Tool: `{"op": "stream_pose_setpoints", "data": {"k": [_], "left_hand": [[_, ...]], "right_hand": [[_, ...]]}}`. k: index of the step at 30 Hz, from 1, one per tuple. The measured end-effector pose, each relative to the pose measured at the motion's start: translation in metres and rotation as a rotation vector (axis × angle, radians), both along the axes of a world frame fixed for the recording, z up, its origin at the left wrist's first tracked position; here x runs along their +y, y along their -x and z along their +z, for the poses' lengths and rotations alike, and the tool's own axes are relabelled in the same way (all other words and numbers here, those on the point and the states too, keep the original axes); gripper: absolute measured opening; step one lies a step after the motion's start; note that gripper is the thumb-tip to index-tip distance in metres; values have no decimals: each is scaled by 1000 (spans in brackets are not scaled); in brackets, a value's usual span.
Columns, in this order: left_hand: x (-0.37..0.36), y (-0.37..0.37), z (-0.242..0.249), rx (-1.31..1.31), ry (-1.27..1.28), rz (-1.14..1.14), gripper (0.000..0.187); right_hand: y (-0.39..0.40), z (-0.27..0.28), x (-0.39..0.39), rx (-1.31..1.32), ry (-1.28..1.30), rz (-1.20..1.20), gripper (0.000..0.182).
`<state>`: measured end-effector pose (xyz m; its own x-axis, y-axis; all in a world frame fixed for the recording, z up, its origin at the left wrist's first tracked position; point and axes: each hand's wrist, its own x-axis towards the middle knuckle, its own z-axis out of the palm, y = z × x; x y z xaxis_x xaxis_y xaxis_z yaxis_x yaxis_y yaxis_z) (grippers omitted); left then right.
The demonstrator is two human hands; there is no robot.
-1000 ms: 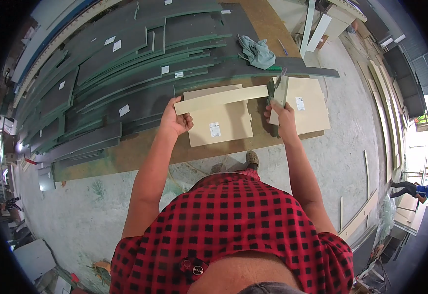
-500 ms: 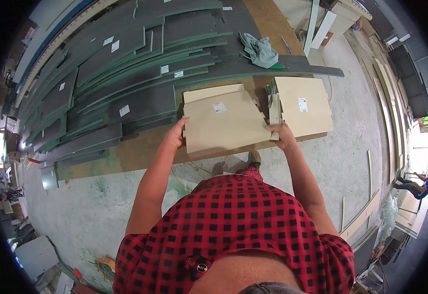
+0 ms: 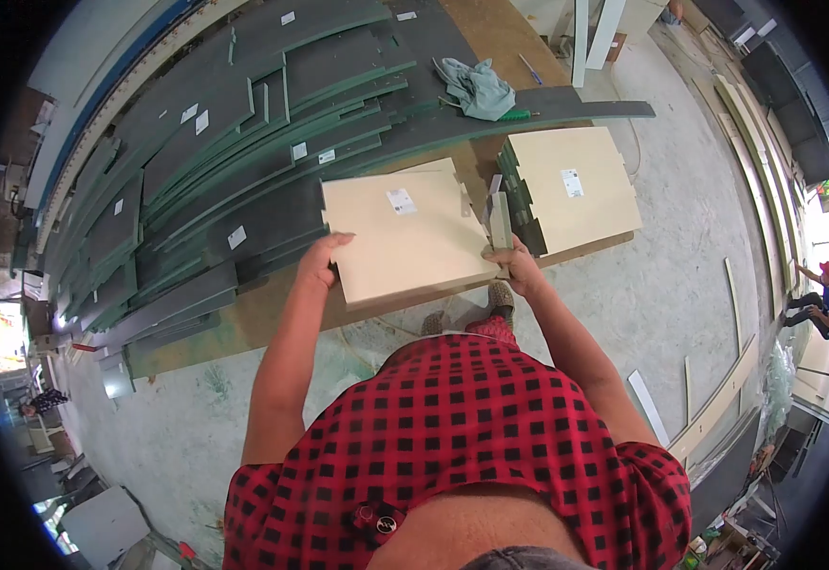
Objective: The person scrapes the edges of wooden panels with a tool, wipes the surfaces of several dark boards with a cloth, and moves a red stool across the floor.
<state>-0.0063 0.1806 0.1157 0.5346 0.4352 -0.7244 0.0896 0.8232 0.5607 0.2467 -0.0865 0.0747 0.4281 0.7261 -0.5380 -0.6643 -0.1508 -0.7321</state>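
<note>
Both hands grip a cream-coloured board [image 3: 405, 242] with a white label, at its left and right edges near my body. My left hand [image 3: 322, 261] is closed around the left edge, thumb on top. On the opposite side my right hand [image 3: 519, 269] closes on the right edge, where a narrow cream strip [image 3: 500, 226] stands along it. More board edges show behind the top one at the far side. Just to the right lies a stack of cream boards [image 3: 585, 190], labelled too, with uneven left edges.
Dark grey boards with green edges [image 3: 243, 190] cover the table's left side. A grey-green cloth [image 3: 479, 87], a green-handled tool [image 3: 517, 115] and a blue pen-like item [image 3: 530, 69] lie at the back. Long strips [image 3: 718, 399] rest on the floor at right, and another person [image 3: 818, 304] is farther off.
The held board's outline looks straighter, its far edges more even than before. The strip at my right hand leans differently. The whole view has shifted slightly.
</note>
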Motion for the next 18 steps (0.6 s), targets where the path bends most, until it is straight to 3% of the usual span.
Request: {"op": "stream_pose_setpoints", "data": {"k": [4,7,9,11,18], "left_hand": [[14,-10,50,-9,-63,20,35],[17,-18,77,83,-280,15,32],[5,-31,99,117,-659,18,30],[6,-33,101,121,-771,-39,31],[0,-23,109,99,-1074,-148,31]], "right_hand": [[19,0,19,-20,49,-9,39],[36,12,33,100,150,-88,38],[33,11,37,184,74,-67,39],[27,13,39,263,-3,-50,40],[-9,43,39,-60,-25,-42,26]]}}
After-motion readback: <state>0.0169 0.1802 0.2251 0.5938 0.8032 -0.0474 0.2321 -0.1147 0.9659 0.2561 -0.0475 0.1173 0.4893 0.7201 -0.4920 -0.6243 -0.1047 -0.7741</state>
